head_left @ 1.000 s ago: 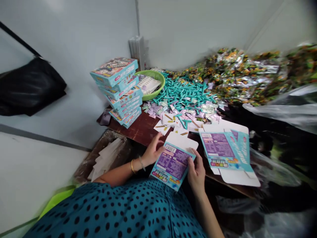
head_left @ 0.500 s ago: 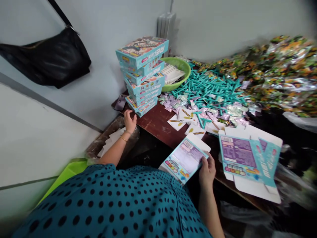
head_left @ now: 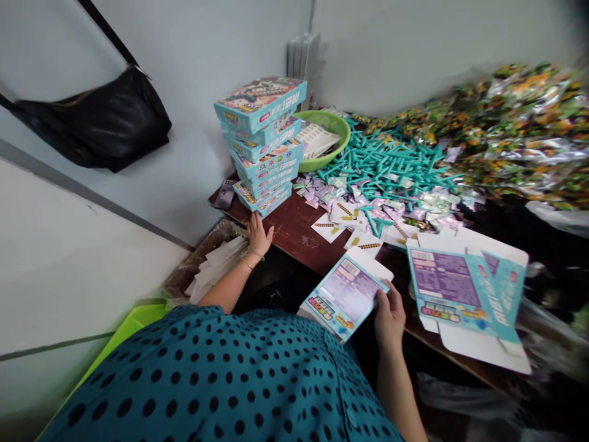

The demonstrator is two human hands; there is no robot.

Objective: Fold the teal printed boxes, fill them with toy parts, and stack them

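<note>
My right hand (head_left: 389, 314) grips the right edge of a folded teal and purple carton (head_left: 343, 296) held over my lap, below the table edge. My left hand (head_left: 259, 235) reaches out to the left corner of the dark wooden table (head_left: 294, 230), fingers spread on its edge, just below a stack of closed teal boxes (head_left: 263, 144). A pile of flat, unfolded cartons (head_left: 464, 288) lies on the table to the right of my right hand.
A green bowl (head_left: 327, 140) with cards sits behind the stack. Teal sticks (head_left: 391, 162), small sachets and foil packets (head_left: 510, 129) cover the table's back. A phone (head_left: 225, 193) lies at the left corner. A black bag (head_left: 99, 126) hangs on the wall; a bag of white inserts (head_left: 216, 261) is below.
My left hand let go of the folded carton and moved left to the table corner below the box stack. My right hand keeps the carton. The view swung left.
</note>
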